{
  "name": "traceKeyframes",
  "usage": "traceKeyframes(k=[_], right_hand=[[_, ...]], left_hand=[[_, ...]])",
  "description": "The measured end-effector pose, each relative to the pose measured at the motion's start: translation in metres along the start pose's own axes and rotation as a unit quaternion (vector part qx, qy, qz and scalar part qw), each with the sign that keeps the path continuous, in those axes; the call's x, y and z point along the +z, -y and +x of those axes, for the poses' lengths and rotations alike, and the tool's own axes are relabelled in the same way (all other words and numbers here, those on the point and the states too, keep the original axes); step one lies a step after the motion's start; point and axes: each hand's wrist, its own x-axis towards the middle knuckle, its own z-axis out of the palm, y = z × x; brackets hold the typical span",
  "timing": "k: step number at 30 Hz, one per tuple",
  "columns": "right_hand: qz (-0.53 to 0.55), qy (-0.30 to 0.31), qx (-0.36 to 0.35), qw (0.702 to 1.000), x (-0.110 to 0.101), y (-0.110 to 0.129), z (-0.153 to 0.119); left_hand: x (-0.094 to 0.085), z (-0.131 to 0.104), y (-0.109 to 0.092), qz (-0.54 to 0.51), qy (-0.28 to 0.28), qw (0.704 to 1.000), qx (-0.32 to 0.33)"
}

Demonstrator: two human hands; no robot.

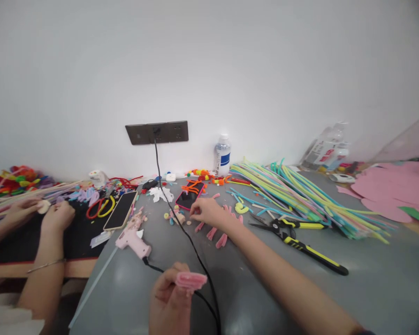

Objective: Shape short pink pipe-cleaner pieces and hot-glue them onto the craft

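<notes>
In the near middle, my left hand (171, 298) pinches a pink folded piece of pipe cleaner (191, 281) between thumb and fingers. My right hand (209, 211) reaches across to the middle of the grey table, its fingers drawn together and pointing down; what they hold, if anything, is too small to make out. Beside its fingertips lie a small beige bit (189, 223) and a small figure (174, 217) of beige and blue. Several pink pipe cleaner loops (222, 240) lie under and around my right wrist. A pink glue gun (134, 239) rests on its side to the left.
A black cord (185, 230) runs from the wall socket (157, 132) across the table. Yellow-and-black pliers (289, 239) and pastel pipe cleaners (286, 195) lie right. A phone (190, 195) and a bottle (223, 156) are behind. At left, a co-worker's hands (57, 216) work.
</notes>
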Motion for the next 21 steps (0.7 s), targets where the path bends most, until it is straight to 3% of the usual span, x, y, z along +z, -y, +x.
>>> traceKeyframes(k=[5,8,15,19,21], right_hand=[[0.012,0.012,-0.006,1.0,0.01,0.009,-0.005],[0.035,-0.005,-0.004,0.999,0.01,0.011,-0.006],[0.163,-0.085,0.042,0.982,-0.028,-0.002,-0.042],[0.385,-0.045,0.064,0.919,-0.06,-0.001,-0.08],[0.441,-0.018,0.07,0.894,-0.073,0.002,-0.096]], left_hand=[[0.012,0.011,0.007,-0.055,0.028,0.998,-0.03],[0.023,0.015,0.004,-0.074,0.005,0.995,-0.059],[0.036,0.018,0.005,-0.053,-0.018,0.996,-0.072],[0.042,0.018,0.003,-0.009,0.011,0.998,-0.067],[0.046,0.016,0.001,0.019,0.026,0.997,-0.063]])
